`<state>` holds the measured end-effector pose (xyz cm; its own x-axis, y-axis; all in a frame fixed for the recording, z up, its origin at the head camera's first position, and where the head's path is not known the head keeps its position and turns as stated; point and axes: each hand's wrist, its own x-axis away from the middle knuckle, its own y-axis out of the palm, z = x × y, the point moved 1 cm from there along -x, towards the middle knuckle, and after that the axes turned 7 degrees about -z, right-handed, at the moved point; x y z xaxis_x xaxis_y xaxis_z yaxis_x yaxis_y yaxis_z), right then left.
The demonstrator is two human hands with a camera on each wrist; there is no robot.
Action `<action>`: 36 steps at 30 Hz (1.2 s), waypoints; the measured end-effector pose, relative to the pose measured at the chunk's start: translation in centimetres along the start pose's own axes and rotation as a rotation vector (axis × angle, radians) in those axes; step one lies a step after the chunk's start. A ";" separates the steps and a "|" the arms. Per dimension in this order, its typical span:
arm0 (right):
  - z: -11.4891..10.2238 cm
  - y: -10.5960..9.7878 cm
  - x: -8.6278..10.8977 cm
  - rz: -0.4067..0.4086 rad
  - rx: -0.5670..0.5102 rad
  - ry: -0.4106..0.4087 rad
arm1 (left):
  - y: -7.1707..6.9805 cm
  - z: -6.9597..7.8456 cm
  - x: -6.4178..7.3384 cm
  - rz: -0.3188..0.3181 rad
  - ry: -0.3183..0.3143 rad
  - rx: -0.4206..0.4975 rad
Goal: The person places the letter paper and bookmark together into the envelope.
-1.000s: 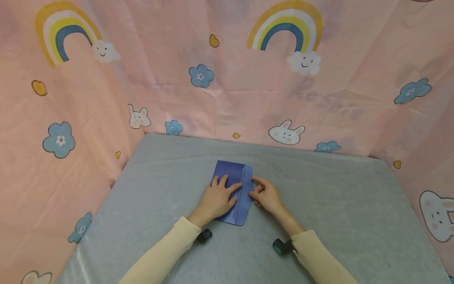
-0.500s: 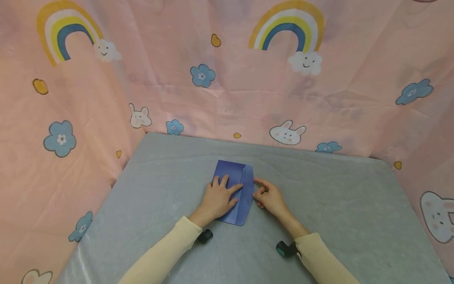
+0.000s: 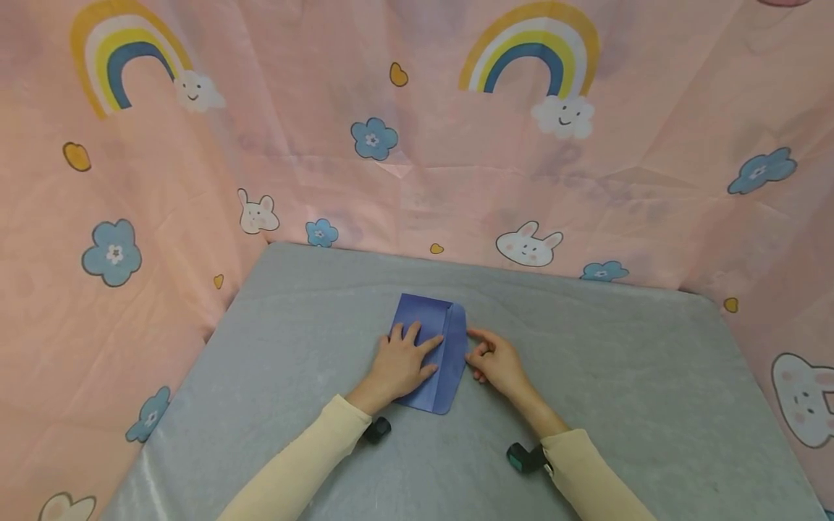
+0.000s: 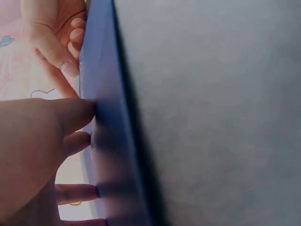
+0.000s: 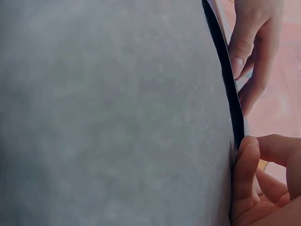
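A blue-purple paper envelope (image 3: 423, 311) lies on the table with its flap (image 3: 452, 383) folded out to the right. My left hand (image 3: 399, 365) rests flat on the envelope's body, fingers spread, thumb and index finger near the flap's fold. In the left wrist view its fingertips press the paper beside a dark, blurred edge. My right hand (image 3: 498, 365) is at the flap's outer edge, thumb and index finger on it, other fingers curled in. The right wrist view shows those fingertips (image 5: 249, 146) holding at the dark underside of the flap, which stands slightly off the table.
The table has a grey cloth cover (image 3: 619, 383). A pink curtain (image 3: 293, 108) with rainbows, flowers and rabbits hangs behind and at the sides. Small black wrist cameras, one on the left (image 3: 378, 430) and one on the right (image 3: 524, 457), sit below the sleeves.
My right hand has shifted slightly right, its fingertips moving from over the flap to its outer edge. The left hand stays on the envelope.
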<state>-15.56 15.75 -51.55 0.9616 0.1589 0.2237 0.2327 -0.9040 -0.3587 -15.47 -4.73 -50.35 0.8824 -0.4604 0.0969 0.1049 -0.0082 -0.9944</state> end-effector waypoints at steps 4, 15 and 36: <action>0.1 -0.1 0.0 0.001 -0.004 -0.004 | -0.3 0.0 -0.2 -0.030 0.004 0.003; -0.4 -0.5 0.4 -0.047 -0.078 -0.016 | -0.9 -1.1 0.5 -0.112 0.067 0.147; 0.6 -0.8 0.1 -0.057 -0.144 -0.029 | -1.3 -0.8 1.8 -0.251 0.121 0.210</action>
<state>-15.52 16.74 -51.80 0.9518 0.2211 0.2127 0.2659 -0.9403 -0.2123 -14.37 -6.22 -48.90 0.7573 -0.5696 0.3194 0.4152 0.0426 -0.9087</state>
